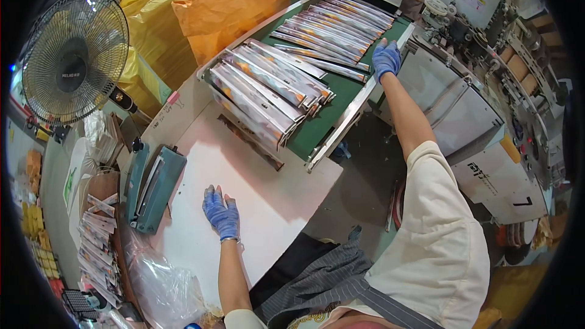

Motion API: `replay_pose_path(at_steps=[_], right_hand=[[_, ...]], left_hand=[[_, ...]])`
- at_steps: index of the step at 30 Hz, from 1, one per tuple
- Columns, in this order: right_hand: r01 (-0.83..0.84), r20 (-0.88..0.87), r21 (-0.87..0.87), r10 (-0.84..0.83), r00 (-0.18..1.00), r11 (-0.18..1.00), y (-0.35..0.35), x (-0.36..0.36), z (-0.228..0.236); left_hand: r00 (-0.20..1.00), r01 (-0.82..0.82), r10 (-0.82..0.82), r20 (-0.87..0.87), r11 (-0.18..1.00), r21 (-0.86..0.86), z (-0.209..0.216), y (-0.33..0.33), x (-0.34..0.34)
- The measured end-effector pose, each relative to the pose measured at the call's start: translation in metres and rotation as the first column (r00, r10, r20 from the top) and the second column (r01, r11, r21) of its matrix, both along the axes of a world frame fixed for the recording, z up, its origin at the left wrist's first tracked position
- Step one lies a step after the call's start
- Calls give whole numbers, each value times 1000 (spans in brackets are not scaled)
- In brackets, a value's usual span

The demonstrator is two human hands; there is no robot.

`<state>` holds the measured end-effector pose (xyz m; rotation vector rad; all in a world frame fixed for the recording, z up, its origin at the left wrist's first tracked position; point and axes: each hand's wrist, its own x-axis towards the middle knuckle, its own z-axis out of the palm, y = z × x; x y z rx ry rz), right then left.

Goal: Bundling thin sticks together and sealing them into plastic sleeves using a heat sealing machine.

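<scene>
My left hand (221, 212), in a blue fingerless-tipped glove, lies flat on the white tabletop (201, 158) with its fingers stretched out and nothing in them. Farther right, my right hand (386, 61), gloved the same way, rests at the near rail of a green conveyor belt (344, 88). Its fingers are extended beside a row of overlapping flat printed packets (341, 27), and it holds nothing I can see. A thicker pile of similar packets (262, 88) lies at the belt's near end, overhanging the table.
A teal bench device (157, 189), perhaps a sealer, stands left on the table by clear plastic bags (164, 286). More packets (100, 250) fill a box. A fan (76, 58) and large orange sack (234, 9) stand behind. Machinery (451, 91) flanks the belt.
</scene>
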<state>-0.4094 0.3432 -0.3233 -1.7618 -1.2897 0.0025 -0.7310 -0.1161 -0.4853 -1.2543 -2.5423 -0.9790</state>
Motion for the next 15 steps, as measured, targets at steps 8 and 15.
replay_pose_path(at_steps=[8, 15], right_hand=[[2, 50, -94, 3, 999, 996, 6, 8, 13], [13, 106, -105, -2, 994, 994, 25, 26, 13]], left_hand=[[990, -8, 14, -138, 999, 43, 8, 10, 11], [996, 15, -20, -85, 998, -59, 32, 23, 30]])
